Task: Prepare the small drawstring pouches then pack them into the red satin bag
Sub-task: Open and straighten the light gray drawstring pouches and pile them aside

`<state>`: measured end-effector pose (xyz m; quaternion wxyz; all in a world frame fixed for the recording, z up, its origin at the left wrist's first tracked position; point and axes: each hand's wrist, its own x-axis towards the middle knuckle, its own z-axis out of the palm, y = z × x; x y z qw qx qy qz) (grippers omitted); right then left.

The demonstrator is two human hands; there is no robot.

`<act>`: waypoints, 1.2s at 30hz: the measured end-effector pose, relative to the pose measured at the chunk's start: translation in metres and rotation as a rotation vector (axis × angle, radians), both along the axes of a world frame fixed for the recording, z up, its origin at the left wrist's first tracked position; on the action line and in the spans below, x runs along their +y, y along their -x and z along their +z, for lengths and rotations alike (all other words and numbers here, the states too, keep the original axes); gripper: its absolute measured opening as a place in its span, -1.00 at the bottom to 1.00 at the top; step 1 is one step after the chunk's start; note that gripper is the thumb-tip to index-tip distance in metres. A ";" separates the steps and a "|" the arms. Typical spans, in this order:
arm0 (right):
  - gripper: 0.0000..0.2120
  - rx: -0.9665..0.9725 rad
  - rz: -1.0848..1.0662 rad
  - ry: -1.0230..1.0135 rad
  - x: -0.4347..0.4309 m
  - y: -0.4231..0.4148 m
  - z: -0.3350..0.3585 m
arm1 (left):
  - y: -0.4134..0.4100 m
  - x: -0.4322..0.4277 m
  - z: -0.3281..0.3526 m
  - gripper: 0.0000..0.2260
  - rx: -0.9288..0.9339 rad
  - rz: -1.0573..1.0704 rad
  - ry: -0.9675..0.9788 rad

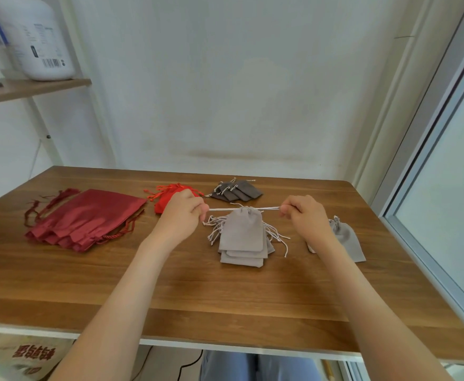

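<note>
Cords (pixel 269 207) stretched taut on a grey pouch (pixel 243 232), centre of frame

Left hand (pixel 182 213) and right hand (pixel 305 215) each pinch a cord end, and the pouch hangs over the grey stack (pixel 241 258). It looks feather-light and floppy, so I'd grab the cords or the gathered neck. Red satin bags (pixel 85 215) at left look slippery. Table (pixel 197 292) has open room toward the bottom, and one cinched pouch (pixel 346 240) sits near the right edge.

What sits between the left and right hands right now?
Head view: the light grey pouch, its white drawstrings pulled taut from its cinched neck to left hand and right hand.
</note>
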<state>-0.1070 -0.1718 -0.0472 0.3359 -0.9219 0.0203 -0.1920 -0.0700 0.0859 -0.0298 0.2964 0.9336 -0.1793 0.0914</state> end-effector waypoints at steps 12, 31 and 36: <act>-0.77 0.077 0.170 -0.463 -0.014 0.010 -0.003 | 0.008 -0.010 0.004 -0.68 0.314 -0.116 0.308; -0.73 0.241 0.684 -1.477 0.027 -0.022 -0.019 | -0.006 -0.056 -0.020 -0.66 0.811 -0.220 1.514; -0.83 0.271 0.486 -1.361 0.033 -0.027 -0.029 | -0.009 -0.062 -0.020 -0.81 0.136 -0.198 0.507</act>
